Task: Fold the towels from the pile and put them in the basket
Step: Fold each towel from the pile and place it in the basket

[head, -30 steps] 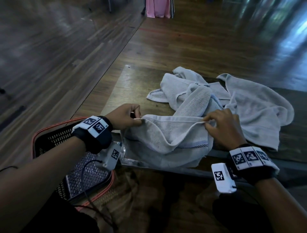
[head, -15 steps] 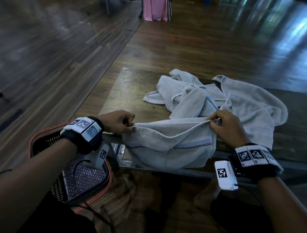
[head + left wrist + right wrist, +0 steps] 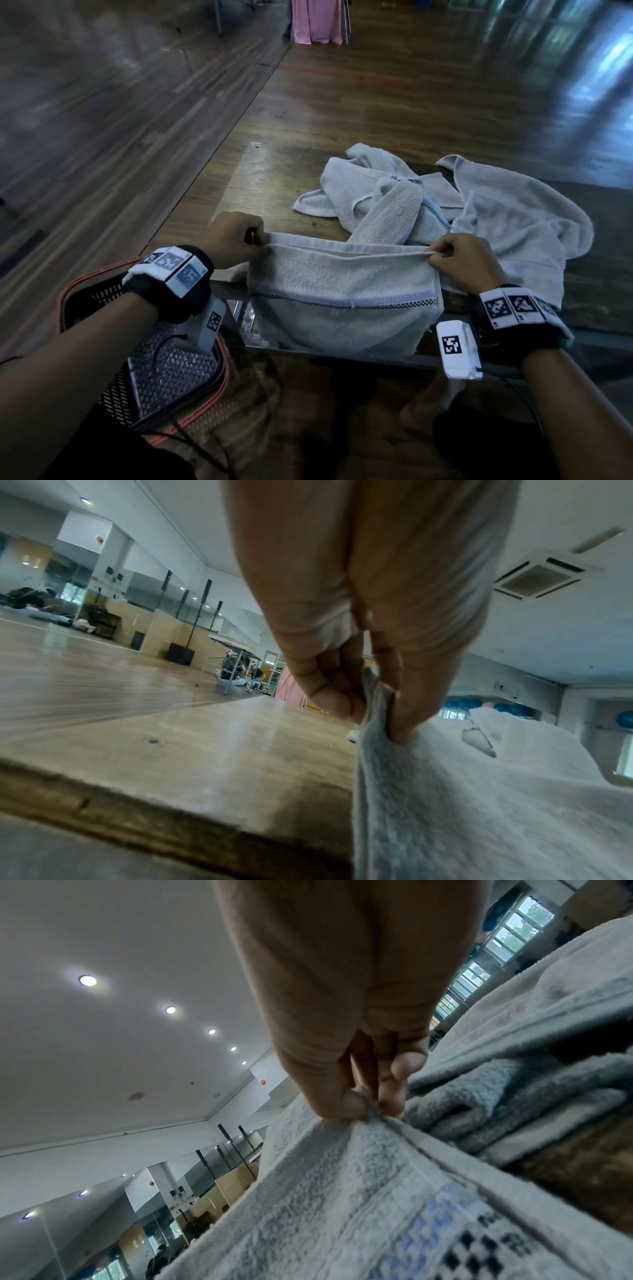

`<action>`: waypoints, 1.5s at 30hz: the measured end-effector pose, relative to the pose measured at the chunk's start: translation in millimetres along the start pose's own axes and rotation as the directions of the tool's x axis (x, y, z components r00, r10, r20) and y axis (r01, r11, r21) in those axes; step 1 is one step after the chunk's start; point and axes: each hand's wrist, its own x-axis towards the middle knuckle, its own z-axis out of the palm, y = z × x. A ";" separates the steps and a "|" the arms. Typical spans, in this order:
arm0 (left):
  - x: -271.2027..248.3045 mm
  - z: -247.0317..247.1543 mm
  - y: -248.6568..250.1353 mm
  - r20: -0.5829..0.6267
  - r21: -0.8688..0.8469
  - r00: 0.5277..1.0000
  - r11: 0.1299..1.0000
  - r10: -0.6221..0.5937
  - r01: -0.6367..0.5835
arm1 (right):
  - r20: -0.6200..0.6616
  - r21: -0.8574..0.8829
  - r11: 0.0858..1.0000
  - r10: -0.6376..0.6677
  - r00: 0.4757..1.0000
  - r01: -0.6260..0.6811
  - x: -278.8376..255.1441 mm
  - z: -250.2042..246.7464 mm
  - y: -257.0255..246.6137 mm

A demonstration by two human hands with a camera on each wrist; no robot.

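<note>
1. The left hand (image 3: 236, 240) pinches the upper left corner of a pale grey terry towel with a dark checkered stripe (image 3: 342, 298); in the left wrist view the thumb and curled fingers (image 3: 329, 693) press the doubled edge between them.
2. The right hand (image 3: 462, 263) pinches the upper right corner of the same towel, thumb against fingertips (image 3: 342, 1102) with the hem caught between.
3. The towel hangs taut between both hands, with its lower part draped over the near edge of the low wooden table (image 3: 274, 178) (the stripe runs level across the front).
4. The pile of crumpled pale grey towels (image 3: 445, 205) lies on the table just behind the held towel, spreading to the right.
5. The black mesh basket with an orange rim (image 3: 171, 377) stands on the floor at the table's near left corner, below the left wrist.
</note>
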 end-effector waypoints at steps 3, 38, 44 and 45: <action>-6.5 -6.8 -7.6 -0.057 -0.115 0.998 0.993 -0.033 0.026 | 0.037 0.039 0.999 0.012 0.999 -0.013 2.5 4.0 -2.7; -39.3 -1.9 -13.1 -0.002 -0.011 0.993 0.993 0.120 -0.120 | 0.148 0.073 0.990 -0.128 0.981 0.119 -26.2 -7.5 10.8; -87.1 -8.7 1.1 -0.073 -0.046 0.980 0.981 0.183 -0.187 | 0.044 0.196 0.969 -0.159 0.986 0.148 -91.0 -22.3 12.1; -98.0 -10.1 3.6 -0.086 -0.082 0.977 0.976 0.196 -0.203 | 0.045 0.237 0.960 -0.165 0.985 0.150 -104.0 -25.0 13.8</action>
